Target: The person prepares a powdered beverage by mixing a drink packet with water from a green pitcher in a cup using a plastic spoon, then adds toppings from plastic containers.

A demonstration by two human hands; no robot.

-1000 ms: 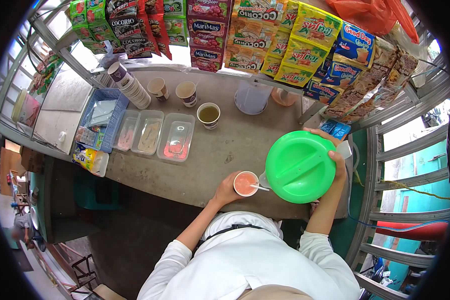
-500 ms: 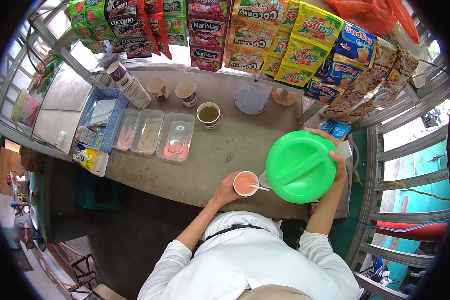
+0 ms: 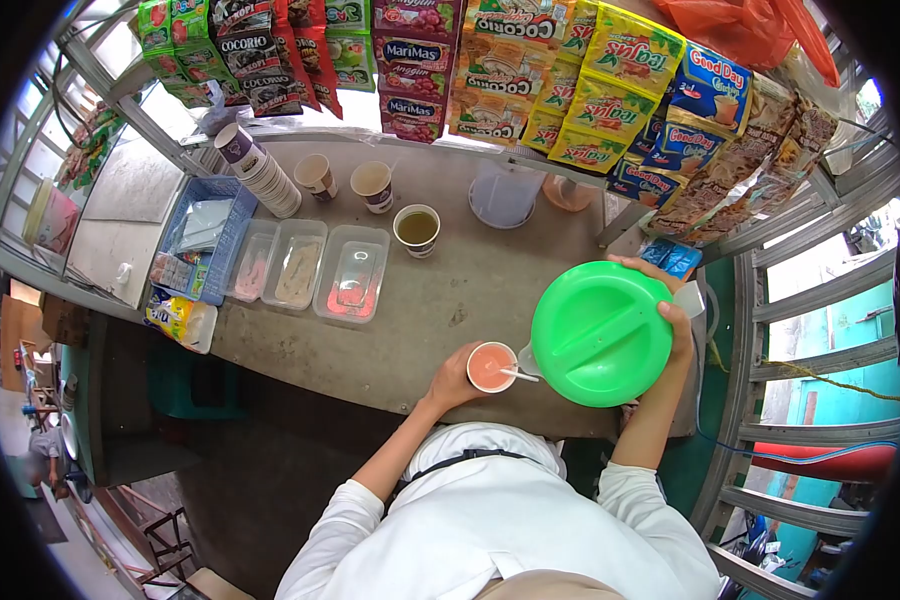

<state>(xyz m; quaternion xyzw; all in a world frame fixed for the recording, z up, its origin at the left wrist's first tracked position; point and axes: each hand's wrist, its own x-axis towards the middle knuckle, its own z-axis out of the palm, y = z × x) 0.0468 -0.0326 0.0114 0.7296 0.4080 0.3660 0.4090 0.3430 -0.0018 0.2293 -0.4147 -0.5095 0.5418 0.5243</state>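
My left hand (image 3: 451, 382) is wrapped round a paper cup (image 3: 485, 360) of pink drink near the table's front edge. A white stick (image 3: 519, 375), a spoon handle or straw, leans out over the cup's right rim. My right hand (image 3: 678, 318) grips the right side of a pitcher with a round green lid (image 3: 600, 335); its body is mostly hidden beneath the lid. The pitcher's clear spout (image 3: 527, 358) is right beside the cup's rim. Whether liquid runs between them I cannot make out.
A cup of greenish drink (image 3: 417, 231) stands beyond my hands, with two more paper cups behind it. Lidded plastic boxes (image 3: 352, 275), a stack of cups (image 3: 260, 172) and a blue basket (image 3: 202, 240) are at the left. Drink sachets (image 3: 510, 70) hang overhead.
The pink drink's surface looks slightly higher in the cup. Both hands, the cup and the pitcher have hardly moved.
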